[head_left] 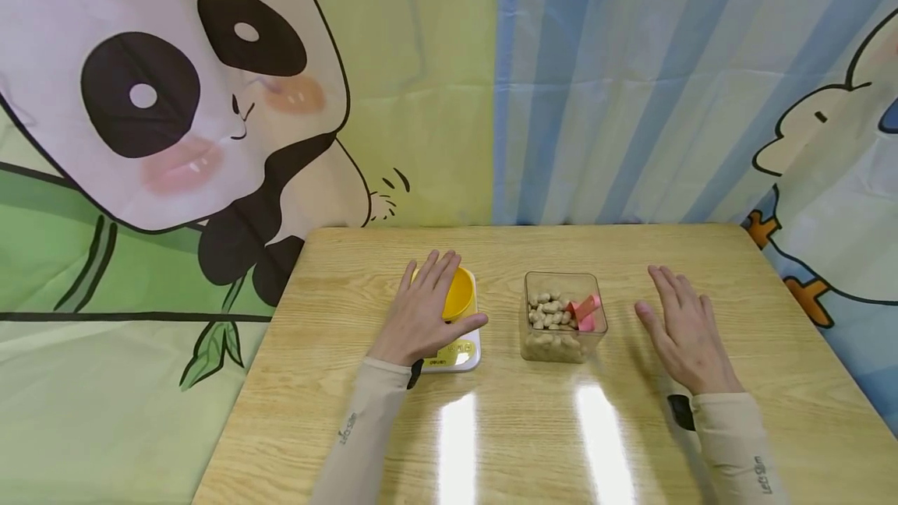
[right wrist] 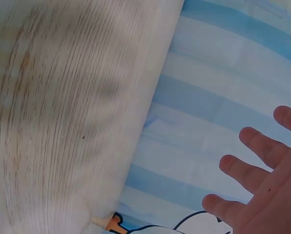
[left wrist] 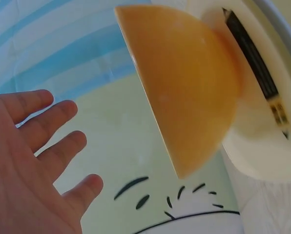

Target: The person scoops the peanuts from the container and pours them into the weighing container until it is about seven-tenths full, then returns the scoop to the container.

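Note:
My left hand [head_left: 421, 312], fingers spread and straight, hovers over a yellow bowl [head_left: 459, 294] that sits on a white kitchen scale [head_left: 471, 357]. In the left wrist view a gap shows between that hand [left wrist: 33, 156] and the bowl [left wrist: 184, 87]. Right of the scale stands a clear square container [head_left: 528, 326] of unshelled peanuts [head_left: 550, 312]. A pink scoop [head_left: 586, 312] rests in it on the peanuts. Farther right, my right hand [head_left: 691, 333] is held above the table with straight fingers, touching nothing. The left hand hides part of the bowl and scale.
Everything stands on a light wooden table [head_left: 533, 427]. A printed curtain [head_left: 435, 84] with a panda hangs right behind the table's far edge. Dark bands [head_left: 682, 411] circle both wrists near the sleeves.

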Demonstrator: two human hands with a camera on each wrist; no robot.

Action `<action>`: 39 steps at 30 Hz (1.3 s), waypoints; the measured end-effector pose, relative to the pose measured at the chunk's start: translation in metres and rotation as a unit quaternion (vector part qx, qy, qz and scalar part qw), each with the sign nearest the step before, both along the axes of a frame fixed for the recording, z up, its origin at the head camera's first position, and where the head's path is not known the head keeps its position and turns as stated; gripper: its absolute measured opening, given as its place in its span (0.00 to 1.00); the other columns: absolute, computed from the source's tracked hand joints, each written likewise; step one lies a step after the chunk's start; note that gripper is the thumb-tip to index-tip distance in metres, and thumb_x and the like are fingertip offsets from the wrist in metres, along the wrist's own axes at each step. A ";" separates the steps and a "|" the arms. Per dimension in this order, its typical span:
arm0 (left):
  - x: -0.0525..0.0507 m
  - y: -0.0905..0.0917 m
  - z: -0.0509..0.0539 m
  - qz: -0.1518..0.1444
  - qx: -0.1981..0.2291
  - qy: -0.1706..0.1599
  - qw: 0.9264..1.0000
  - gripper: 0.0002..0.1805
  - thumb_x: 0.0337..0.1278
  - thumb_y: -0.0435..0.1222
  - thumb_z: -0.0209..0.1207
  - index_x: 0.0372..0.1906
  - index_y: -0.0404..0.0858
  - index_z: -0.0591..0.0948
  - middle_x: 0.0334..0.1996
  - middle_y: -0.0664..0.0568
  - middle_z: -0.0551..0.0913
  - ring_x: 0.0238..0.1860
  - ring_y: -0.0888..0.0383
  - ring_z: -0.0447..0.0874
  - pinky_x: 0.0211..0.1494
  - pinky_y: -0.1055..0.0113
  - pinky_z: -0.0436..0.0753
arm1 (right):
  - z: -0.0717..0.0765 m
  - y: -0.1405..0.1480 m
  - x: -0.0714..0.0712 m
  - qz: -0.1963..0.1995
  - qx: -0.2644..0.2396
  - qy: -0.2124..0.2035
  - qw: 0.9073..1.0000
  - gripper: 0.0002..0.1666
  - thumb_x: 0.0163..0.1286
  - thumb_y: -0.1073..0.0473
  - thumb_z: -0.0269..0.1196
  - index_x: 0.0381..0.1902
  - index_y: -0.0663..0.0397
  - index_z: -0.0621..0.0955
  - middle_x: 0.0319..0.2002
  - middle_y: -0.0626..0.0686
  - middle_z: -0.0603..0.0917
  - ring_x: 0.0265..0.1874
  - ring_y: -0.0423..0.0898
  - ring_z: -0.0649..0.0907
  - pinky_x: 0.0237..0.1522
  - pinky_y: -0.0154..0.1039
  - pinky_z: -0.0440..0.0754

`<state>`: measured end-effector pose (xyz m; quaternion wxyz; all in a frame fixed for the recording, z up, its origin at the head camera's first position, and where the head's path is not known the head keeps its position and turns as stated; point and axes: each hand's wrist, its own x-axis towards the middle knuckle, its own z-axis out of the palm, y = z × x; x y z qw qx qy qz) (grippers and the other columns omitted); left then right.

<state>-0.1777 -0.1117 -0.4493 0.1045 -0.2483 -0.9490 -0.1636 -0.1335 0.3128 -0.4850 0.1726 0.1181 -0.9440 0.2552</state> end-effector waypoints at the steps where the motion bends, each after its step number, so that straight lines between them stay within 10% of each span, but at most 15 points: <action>1: -0.001 0.003 0.000 -0.005 0.000 -0.005 1.000 0.58 0.57 0.77 0.43 0.82 0.44 0.53 0.80 0.55 0.53 0.81 0.54 0.42 0.81 0.50 0.39 | 0.000 0.000 0.000 0.001 0.000 0.000 1.000 0.37 0.82 0.50 0.51 0.82 0.52 0.54 0.77 0.67 0.57 0.75 0.72 0.53 0.72 0.73 0.38; 13: -0.008 0.033 -0.002 -0.046 -0.014 -0.017 0.999 0.58 0.56 0.79 0.41 0.82 0.45 0.52 0.80 0.55 0.57 0.81 0.54 0.45 0.81 0.49 0.42 | 0.004 0.003 -0.004 0.044 -0.003 0.033 0.998 0.35 0.81 0.55 0.53 0.81 0.51 0.58 0.73 0.66 0.65 0.67 0.72 0.66 0.69 0.67 0.57; 39: -0.020 0.078 -0.016 -0.103 -0.030 -0.022 0.994 0.60 0.52 0.80 0.45 0.82 0.46 0.55 0.79 0.56 0.58 0.80 0.52 0.48 0.81 0.51 0.43 | 0.023 -0.001 0.001 0.080 -0.012 -0.054 0.995 0.41 0.76 0.52 0.62 0.80 0.35 0.58 0.70 0.57 0.71 0.68 0.62 0.69 0.61 0.70 0.67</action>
